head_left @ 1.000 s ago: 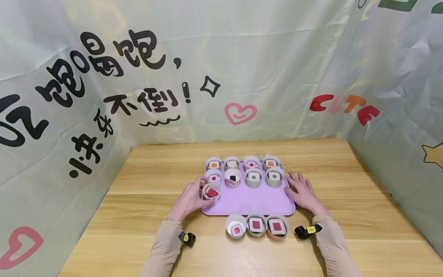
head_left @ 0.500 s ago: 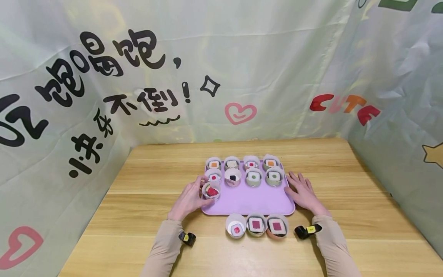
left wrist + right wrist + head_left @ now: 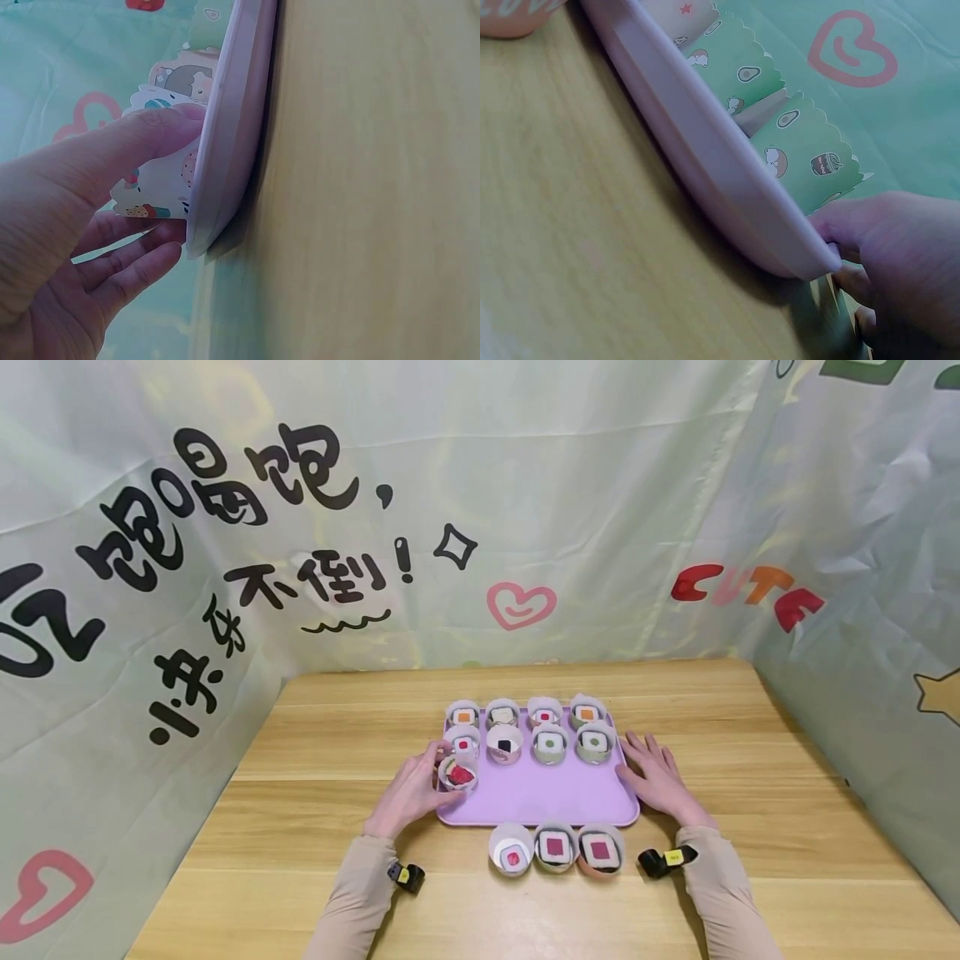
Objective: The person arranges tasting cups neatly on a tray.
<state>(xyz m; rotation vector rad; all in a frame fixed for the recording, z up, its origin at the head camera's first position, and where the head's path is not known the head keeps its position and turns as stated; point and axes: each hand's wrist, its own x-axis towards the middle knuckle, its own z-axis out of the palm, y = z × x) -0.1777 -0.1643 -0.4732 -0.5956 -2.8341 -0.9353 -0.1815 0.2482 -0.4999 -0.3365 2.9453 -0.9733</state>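
My left hand [image 3: 411, 787] holds a paper baking cup [image 3: 156, 171] printed with small pictures, thumb on its near side and fingers beyond. A red, fruit-like piece [image 3: 460, 774] lies inside it. The cup stands at the left edge of a purple tray [image 3: 547, 797]. At the tray's right edge, my right hand [image 3: 660, 782] rests with fingers spread, its thumb side touching the rim. Two rows of paper cups with small sushi-like pieces fill the tray's back half, such as a green cup [image 3: 810, 154] near my right hand.
In front of the tray stand three more filled cups: a white one [image 3: 512, 850], a middle one [image 3: 557, 847] and a right one [image 3: 601, 852]. The tray sits on a wooden table [image 3: 337, 735], with printed cloth [image 3: 600, 510] hanging behind and at both sides.
The cup in my left hand has shifted very slightly toward the back of the tray. My right hand and the other cups have not visibly moved.
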